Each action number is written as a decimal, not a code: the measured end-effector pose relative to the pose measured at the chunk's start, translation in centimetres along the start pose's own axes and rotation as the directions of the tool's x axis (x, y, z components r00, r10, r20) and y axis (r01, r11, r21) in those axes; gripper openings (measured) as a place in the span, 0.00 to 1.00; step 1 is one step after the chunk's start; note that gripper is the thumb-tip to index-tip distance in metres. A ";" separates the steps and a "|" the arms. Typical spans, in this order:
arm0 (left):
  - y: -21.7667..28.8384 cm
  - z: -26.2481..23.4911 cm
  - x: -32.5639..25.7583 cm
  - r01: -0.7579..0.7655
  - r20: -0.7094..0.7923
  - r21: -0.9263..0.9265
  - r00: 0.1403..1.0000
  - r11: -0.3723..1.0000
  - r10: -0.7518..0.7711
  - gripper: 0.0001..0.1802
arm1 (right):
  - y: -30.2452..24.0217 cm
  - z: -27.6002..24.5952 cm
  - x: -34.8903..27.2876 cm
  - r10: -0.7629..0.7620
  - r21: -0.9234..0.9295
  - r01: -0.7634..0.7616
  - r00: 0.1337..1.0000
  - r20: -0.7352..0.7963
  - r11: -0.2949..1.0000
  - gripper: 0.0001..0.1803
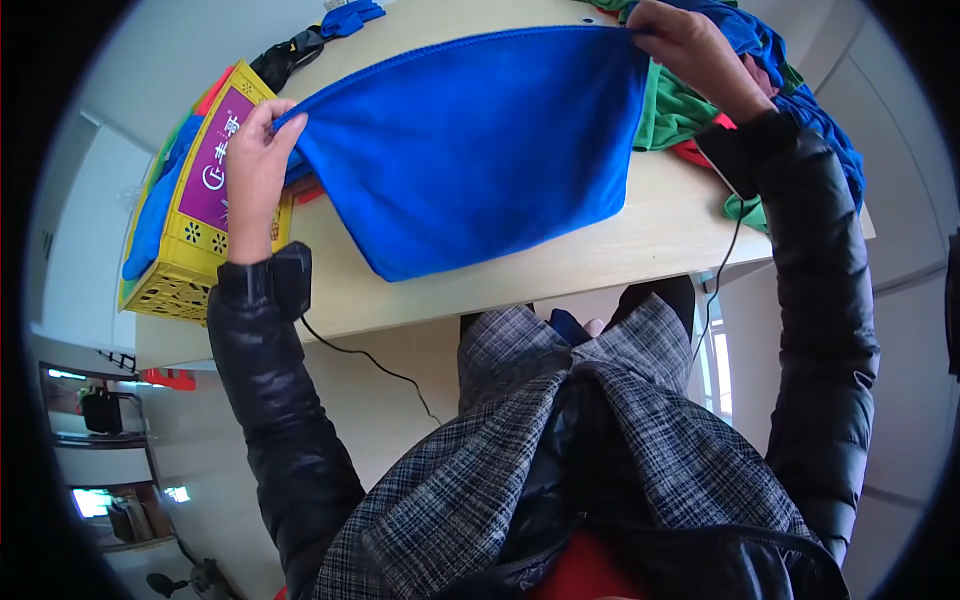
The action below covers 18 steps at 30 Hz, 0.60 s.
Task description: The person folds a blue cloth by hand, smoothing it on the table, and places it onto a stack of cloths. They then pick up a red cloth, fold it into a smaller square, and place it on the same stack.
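Note:
A blue cloth (pixel 480 150) is stretched wide between my two hands above the table, its stitched edge at the far side and its lower part hanging toward me. My left hand (pixel 260 165) pinches the far left corner between thumb and fingers. At the far right corner, my right hand (pixel 695 50) is closed on the same cloth. Just beyond and below my right hand lies a heap of crumpled cloths (pixel 675 110) in green, blue and red.
A yellow plastic crate (pixel 165 280) with a purple panel stands at the table's left, with folded cloths (pixel 155 220) in it. Black straps or gloves (pixel 288 60) lie behind it. The pale table (pixel 560 250) ends near my lap. Thin cables (pixel 375 355) hang from both wrists.

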State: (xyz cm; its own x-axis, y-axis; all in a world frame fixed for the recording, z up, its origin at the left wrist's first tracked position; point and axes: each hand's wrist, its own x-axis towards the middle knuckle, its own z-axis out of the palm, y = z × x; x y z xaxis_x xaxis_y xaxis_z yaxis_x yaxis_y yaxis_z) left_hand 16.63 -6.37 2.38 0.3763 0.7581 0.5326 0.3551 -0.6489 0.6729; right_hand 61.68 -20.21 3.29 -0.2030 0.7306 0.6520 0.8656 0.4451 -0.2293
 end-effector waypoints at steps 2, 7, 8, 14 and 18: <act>-1.1 0.6 1.9 -0.007 -0.001 0.063 1.000 0.998 0.007 0.09 | 0.9 0.6 0.8 0.086 0.009 -0.085 0.996 -0.033 0.996 0.04; -3.2 -0.7 5.6 -0.110 -0.066 0.151 0.990 0.982 0.121 0.09 | -0.2 1.3 3.5 0.143 -0.115 -0.150 0.988 -0.063 0.982 0.05; -3.4 -0.9 5.9 -0.157 -0.103 0.120 0.980 0.980 0.169 0.08 | -0.3 1.0 4.1 0.081 -0.179 -0.106 0.987 -0.140 0.978 0.05; -1.6 0.6 0.3 -0.278 -0.198 0.244 0.924 0.929 0.328 0.05 | 0.1 1.8 -1.3 -0.108 -0.321 0.057 0.984 -0.144 0.945 0.07; -7.4 3.1 -8.9 -0.380 0.099 0.429 0.922 0.819 0.375 0.10 | -1.8 8.4 -10.1 -0.175 -0.267 0.179 0.984 0.039 0.947 0.10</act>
State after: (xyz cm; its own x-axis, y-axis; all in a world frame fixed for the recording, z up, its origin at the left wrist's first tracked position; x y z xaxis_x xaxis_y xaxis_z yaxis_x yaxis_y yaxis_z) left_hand 13.32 -8.49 -8.94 0.5652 0.4487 0.6922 0.5151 -0.8474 0.1288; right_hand 58.37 -24.05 -8.96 -0.3691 0.6608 0.6535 0.9054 0.4144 0.0924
